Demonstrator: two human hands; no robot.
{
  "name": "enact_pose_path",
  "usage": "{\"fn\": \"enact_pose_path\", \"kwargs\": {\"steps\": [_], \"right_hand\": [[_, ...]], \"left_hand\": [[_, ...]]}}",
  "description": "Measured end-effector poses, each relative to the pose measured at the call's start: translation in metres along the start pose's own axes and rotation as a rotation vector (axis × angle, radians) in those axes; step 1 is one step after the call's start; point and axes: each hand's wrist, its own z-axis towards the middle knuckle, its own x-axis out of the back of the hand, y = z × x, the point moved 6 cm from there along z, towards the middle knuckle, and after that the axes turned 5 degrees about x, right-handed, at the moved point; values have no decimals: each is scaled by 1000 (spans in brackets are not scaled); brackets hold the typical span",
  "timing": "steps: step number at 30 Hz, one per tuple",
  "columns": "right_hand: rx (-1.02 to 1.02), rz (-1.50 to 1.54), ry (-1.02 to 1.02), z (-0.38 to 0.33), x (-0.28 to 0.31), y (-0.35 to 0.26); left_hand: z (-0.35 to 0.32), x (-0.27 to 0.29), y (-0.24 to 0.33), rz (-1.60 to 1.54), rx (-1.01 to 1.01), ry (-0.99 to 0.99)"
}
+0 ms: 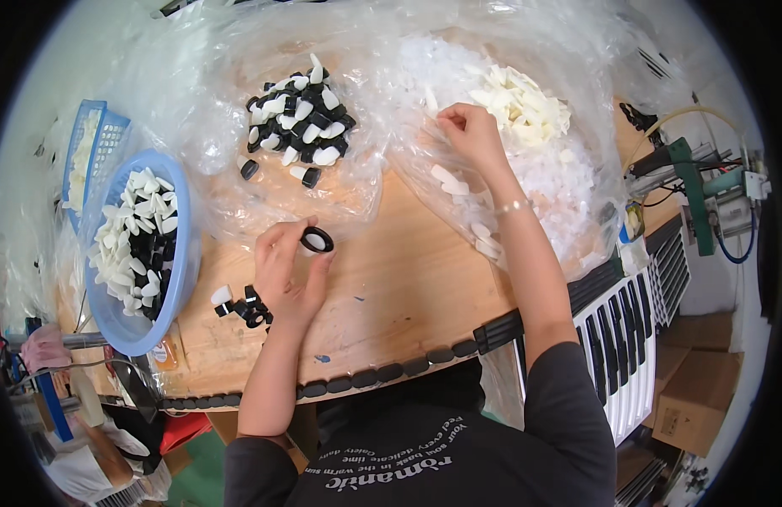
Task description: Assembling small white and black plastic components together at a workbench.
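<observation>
Head view, looking down at a person working at a wooden bench (399, 287). The left hand (288, 264) is near the middle of the bench, gripping a small black-rimmed oval piece (317, 242) with a white centre between thumb and fingers. The piece is held above the wood, to the right of the fingers; its open face is turned up toward the camera, and its long axis slants from upper left to lower right.

The right hand (471, 131) is farther forward, its thumb and fingertips drawn together beside a slim white piece (431, 100) whose long axis points nearly straight away from the person. Whether the fingers hold it cannot be told.

Clear plastic sheeting (218, 110) spreads over the far side, bearing a heap of black and white pieces (302, 122) and, to the right, a pile of cream pieces (524, 106). Left of the left hand, a small black cluster (252, 309) lies near a blue oval basin (188, 253) of white and black parts.
</observation>
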Motion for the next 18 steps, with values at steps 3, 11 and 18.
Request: {"fn": "enact_pose_path", "kwargs": {"steps": [3, 11, 18], "right_hand": [[58, -276, -10, 21, -5, 24], [214, -199, -21, 33, -33, 6], [306, -491, -102, 34, -62, 14]], "left_hand": [[-2, -2, -6, 36, -15, -52], [2, 2, -4, 35, 21, -41], [4, -1, 1, 50, 1, -50]]}}
